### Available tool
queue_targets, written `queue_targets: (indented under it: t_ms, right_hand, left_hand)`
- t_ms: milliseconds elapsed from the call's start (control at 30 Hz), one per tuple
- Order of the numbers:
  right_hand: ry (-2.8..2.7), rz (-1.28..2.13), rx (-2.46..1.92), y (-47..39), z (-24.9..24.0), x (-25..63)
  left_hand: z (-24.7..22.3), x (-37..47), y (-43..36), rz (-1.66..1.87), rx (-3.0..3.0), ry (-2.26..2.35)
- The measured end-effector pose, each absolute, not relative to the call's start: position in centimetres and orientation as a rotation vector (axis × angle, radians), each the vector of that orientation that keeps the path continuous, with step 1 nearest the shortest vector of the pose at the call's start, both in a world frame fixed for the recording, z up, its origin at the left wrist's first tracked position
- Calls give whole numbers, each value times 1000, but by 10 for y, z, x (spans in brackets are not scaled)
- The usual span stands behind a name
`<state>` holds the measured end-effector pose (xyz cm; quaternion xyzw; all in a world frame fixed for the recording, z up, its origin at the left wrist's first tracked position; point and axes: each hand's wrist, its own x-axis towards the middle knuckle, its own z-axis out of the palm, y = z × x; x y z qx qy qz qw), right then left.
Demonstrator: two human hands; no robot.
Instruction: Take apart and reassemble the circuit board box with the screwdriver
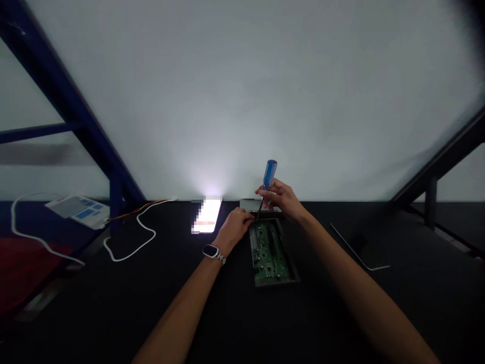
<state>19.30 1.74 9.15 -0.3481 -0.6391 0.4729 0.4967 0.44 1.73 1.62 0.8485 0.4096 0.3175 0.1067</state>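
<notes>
A green circuit board (270,253) lies in a dark metal frame on the black table, in the middle of the head view. My right hand (281,197) is closed round the lower part of a screwdriver (270,173) with a blue handle. The screwdriver stands tilted, its shaft running down to the board's far left corner. My left hand (238,222) rests at that same corner, fingers closed beside the screwdriver's tip. Anything between those fingers is too small to make out. Behind the board lies a light grey flat part (248,204), partly hidden by my hands.
A glowing phone (207,216) lies left of my left hand. A white cable (142,245) curves on the table further left, near printed papers (81,210). To the right lies a thin bent rod (356,253). A pale wall (242,101) rises behind the table.
</notes>
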Motion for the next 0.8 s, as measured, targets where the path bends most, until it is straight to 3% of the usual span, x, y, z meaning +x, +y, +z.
queue_targets:
  t_ms: [400,567,800]
  right_hand:
    - [-1498,1111,-900,22,87,195]
    - [-1651,1075,-1011,17,82,197]
    - [-1785,797,-1078,6,81,188]
  left_hand:
    - [35,16,-13,1019,2517,1377]
    - [42,49,-48,785,2634,820]
    - [24,63,-64,637,2560,681]
